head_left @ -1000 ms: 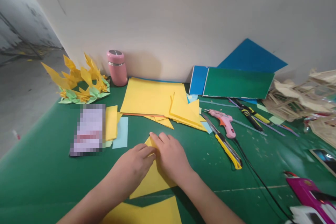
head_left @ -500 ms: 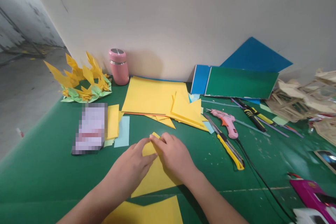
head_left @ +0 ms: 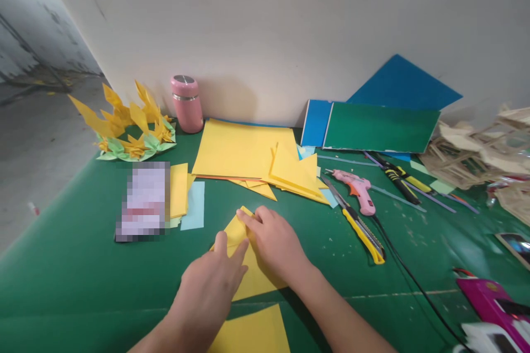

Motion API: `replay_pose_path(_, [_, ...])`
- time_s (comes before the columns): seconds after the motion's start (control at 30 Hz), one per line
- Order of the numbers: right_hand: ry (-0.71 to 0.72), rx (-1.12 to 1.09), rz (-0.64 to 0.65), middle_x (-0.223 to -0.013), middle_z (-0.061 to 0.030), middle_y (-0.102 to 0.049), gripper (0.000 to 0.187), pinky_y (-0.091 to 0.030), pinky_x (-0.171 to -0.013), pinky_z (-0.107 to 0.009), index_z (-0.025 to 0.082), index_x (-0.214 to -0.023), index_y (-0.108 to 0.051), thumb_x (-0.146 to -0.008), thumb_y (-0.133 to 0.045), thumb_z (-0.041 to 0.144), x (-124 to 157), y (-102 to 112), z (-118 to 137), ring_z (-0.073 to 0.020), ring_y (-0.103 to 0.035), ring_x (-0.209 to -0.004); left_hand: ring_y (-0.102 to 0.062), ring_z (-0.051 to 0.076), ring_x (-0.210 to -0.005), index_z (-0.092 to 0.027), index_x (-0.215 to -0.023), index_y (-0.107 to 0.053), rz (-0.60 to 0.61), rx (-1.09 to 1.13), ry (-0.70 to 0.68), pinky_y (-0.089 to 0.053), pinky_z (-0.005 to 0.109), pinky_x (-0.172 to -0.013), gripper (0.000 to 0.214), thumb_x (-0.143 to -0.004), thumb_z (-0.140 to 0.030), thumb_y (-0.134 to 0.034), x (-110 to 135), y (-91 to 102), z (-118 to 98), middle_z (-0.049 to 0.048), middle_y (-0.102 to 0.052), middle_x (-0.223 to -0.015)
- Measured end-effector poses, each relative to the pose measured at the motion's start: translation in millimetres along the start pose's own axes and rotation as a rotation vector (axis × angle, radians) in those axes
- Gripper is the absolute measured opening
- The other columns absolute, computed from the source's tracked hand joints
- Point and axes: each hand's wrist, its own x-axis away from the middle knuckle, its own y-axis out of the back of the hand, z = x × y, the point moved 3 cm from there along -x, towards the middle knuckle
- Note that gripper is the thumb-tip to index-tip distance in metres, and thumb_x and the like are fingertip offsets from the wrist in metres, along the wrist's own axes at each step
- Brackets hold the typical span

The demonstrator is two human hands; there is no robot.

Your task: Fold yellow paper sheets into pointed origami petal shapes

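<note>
A folded sheet of yellow paper [head_left: 237,233] lies on the green table under both hands, its narrow end pointing away from me. My left hand [head_left: 211,276] pinches at the paper's left folded edge, index finger and thumb on it; the other fingertips are partly hidden. At the top corner, my right hand [head_left: 277,240] holds the sheet down with closed fingers along its right side. Closer to me lies a second yellow sheet [head_left: 256,331], partly covered by my left wrist.
Yellow sheets [head_left: 244,149] are stacked near the wall. A utility knife [head_left: 362,234] and a pink glue gun [head_left: 360,193], its cord trailing, lie on the right. Leftward are a phone [head_left: 144,198], a paper crown [head_left: 132,127] and a pink flask [head_left: 188,105].
My left hand has slid down the paper's left edge toward me, uncovering more of the folded top. My right hand stays at the corner.
</note>
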Motion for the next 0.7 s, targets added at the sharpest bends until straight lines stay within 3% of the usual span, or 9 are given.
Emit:
replay_pose_path(0.13, [0.007, 0.013, -0.024, -0.091, -0.0073, -0.057, 0.051, -0.04, -0.066, -0.028, 0.024, -0.136, -0.052, -0.088, -0.049, 0.007, 0.3, -0.5, -0.6, -0.0201, -0.053, -0.081, -0.061, 0.015, -0.045, -0.015, -0.135, -0.049, 0.015, 0.0, 0.025, -0.042, 0.022, -0.038, 0.056, -0.08, -0.002, -0.05, 0.2, 3.9, 11.1, 0.0099, -0.064, -0.092])
replay_pose_path(0.23, [0.012, 0.029, -0.026, -0.091, -0.0067, -0.057, 0.053, -0.038, -0.064, -0.027, 0.025, -0.136, -0.052, -0.087, -0.049, 0.006, -0.3, -1.8, -1.4, -0.0194, -0.053, -0.079, -0.065, 0.018, -0.061, -0.01, -0.111, -0.061, 0.075, 0.078, 0.004, -0.047, 0.024, -0.049, 0.049, -0.07, 0.01, -0.042, 1.8, 4.9, 22.4, 0.0096, -0.064, -0.092])
replay_pose_path(0.37, [0.01, 0.027, -0.017, -0.089, -0.0062, -0.056, 0.054, -0.037, -0.064, -0.026, 0.026, -0.136, -0.051, -0.086, -0.048, 0.005, -1.5, -2.4, -2.0, -0.0184, -0.052, -0.079, -0.061, 0.018, -0.058, -0.012, -0.086, -0.062, 0.046, 0.115, -0.005, -0.047, 0.026, -0.052, 0.038, -0.07, 0.01, -0.035, 6.4, -2.0, 30.1, 0.0091, -0.063, -0.083])
replay_pose_path(0.53, [0.014, 0.006, -0.011, -0.09, -0.0064, -0.056, 0.055, -0.036, -0.064, -0.027, 0.025, -0.137, -0.051, -0.085, -0.048, 0.005, -1.4, -1.3, -1.9, -0.0187, -0.051, -0.079, -0.058, 0.017, -0.054, -0.011, -0.083, -0.063, 0.036, 0.068, -0.034, -0.045, 0.023, -0.049, 0.037, -0.066, 0.011, -0.038, 16.0, -12.5, 31.5, 0.0081, -0.064, -0.075])
replay_pose_path(0.63, [0.026, -0.004, -0.018, -0.09, -0.0067, -0.055, 0.053, -0.038, -0.066, -0.028, 0.025, -0.136, -0.051, -0.086, -0.048, 0.006, -0.5, -1.7, -1.6, -0.0194, -0.051, -0.079, -0.06, 0.018, -0.057, -0.013, -0.078, -0.065, 0.1, 0.024, -0.052, -0.045, 0.025, -0.051, 0.037, -0.067, 0.012, -0.041, 16.1, -7.0, 31.5, 0.0073, -0.064, -0.075])
replay_pose_path(0.7, [0.038, -0.004, -0.035, -0.091, -0.0073, -0.055, 0.054, -0.04, -0.068, -0.029, 0.023, -0.137, -0.049, -0.087, -0.047, 0.005, 0.5, -2.5, -1.4, -0.0198, -0.051, -0.08, -0.061, 0.022, -0.063, -0.015, -0.072, -0.063, 0.042, 0.075, -0.077, -0.048, 0.029, -0.055, 0.035, -0.07, 0.011, -0.041, 9.4, 0.6, 29.7, 0.0067, -0.062, -0.072])
